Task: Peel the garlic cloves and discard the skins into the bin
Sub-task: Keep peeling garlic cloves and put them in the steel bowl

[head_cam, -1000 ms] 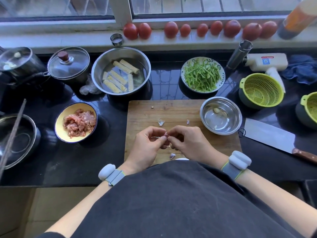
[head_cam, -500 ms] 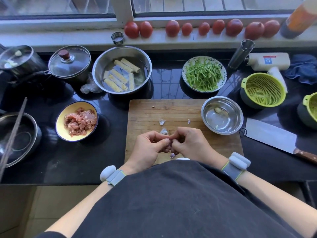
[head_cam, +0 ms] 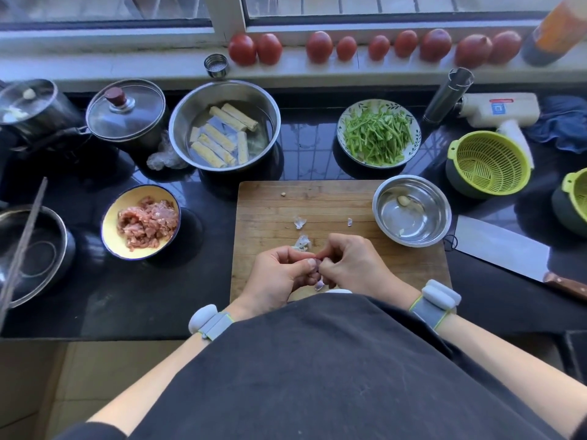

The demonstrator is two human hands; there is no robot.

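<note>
The dark table carries a wooden cutting board at its near edge, a steel bowl on the board's right corner, and a cleaver lying just right of the board. Both hands meet over the near middle of the board. The left hand and the right hand have their fingers curled inward and pinch one garlic clove between their fingertips; only a sliver of pinkish skin shows between them, so how much is peeled cannot be told.

One peeled clove lies in the steel bowl. Loose skins rest on the board just beyond the hands, and another scrap sits just below the fingertips.

No bin is in view, so the skins must be gathered and carried off the board. Being light and papery, they could well drift onto the table or floor when swept up, or stick to damp fingers. The clove is small and mostly hidden in the pinch; a hard pull on the skin could probably shoot it out onto the board or over the near edge.
</note>
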